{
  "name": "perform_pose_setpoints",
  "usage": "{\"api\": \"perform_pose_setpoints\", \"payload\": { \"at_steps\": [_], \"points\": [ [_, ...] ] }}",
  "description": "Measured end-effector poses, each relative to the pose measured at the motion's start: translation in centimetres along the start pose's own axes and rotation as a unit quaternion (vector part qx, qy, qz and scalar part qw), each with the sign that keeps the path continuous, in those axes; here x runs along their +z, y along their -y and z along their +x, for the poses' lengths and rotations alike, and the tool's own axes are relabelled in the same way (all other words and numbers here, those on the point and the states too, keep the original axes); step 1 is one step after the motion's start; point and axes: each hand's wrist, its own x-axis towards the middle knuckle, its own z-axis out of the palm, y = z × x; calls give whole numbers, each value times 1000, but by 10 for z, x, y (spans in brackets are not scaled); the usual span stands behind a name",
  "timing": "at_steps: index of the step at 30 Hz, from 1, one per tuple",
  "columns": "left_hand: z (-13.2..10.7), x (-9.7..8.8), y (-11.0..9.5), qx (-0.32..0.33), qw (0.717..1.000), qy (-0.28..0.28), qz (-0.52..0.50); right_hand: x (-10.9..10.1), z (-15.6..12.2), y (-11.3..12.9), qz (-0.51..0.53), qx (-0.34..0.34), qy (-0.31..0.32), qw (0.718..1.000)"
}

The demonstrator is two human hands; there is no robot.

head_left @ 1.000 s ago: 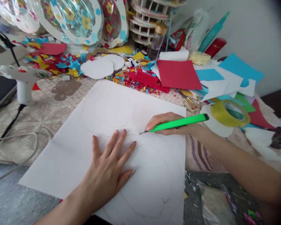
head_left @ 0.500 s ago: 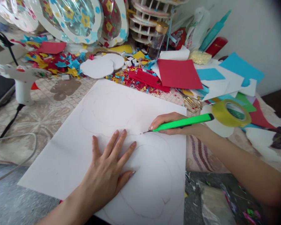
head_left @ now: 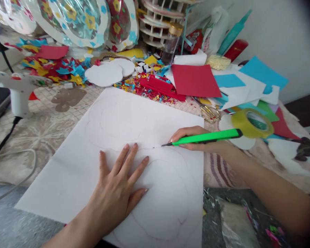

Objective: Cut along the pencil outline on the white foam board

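Note:
A large white sheet (head_left: 64,175) with faint pencilled curved outlines lies across the table's front edge. My left hand (head_left: 121,182) rests flat on it, fingers spread, just left of the lower outline. My right hand (head_left: 188,137) grips a green utility knife (head_left: 208,136), its blade pointing left. The blade tip is close to the sheet between the two outlines, near a small dark mark; whether it touches the surface I cannot tell. Part of the knife handle covers the right hand's fingers.
Behind the sheet lie white scalloped cutouts (head_left: 103,73), paper scraps, a red paper square (head_left: 196,80) and gold-handled scissors (head_left: 210,113). Yellow tape (head_left: 251,123) stands at the right. A white glue gun (head_left: 20,98) with its cord is at the left. A glass jar (head_left: 172,43) stands at the back.
The right hand and the knife have shifted slightly right, and the blade tip has moved away from the small dark mark. The left hand stays on the sheet. The whole view has shifted slightly.

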Motion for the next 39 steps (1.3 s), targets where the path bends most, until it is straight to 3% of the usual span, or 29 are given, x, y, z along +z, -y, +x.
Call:
{"api": "perform_pose_setpoints", "payload": {
  "at_steps": [9,16,24,27,34,39],
  "points": [
    [-2,-1,0,-8,1000,-2,-6,15,-27,-7,-31,34,-85,995],
    [-1,-1,0,-8,1000,-2,-12,28,-51,-2,-57,104,-145,982],
    [-5,0,3,8,1000,-2,-2,42,-54,1,-55,94,-206,973],
    [-9,-7,6,46,999,2,12,41,-49,-1,-23,90,-214,972],
    [-20,-33,2,233,971,55,15,41,-45,-2,12,85,-202,976],
    [-25,-29,-8,228,971,69,31,31,-38,6,6,71,-175,982]
  ]
}}
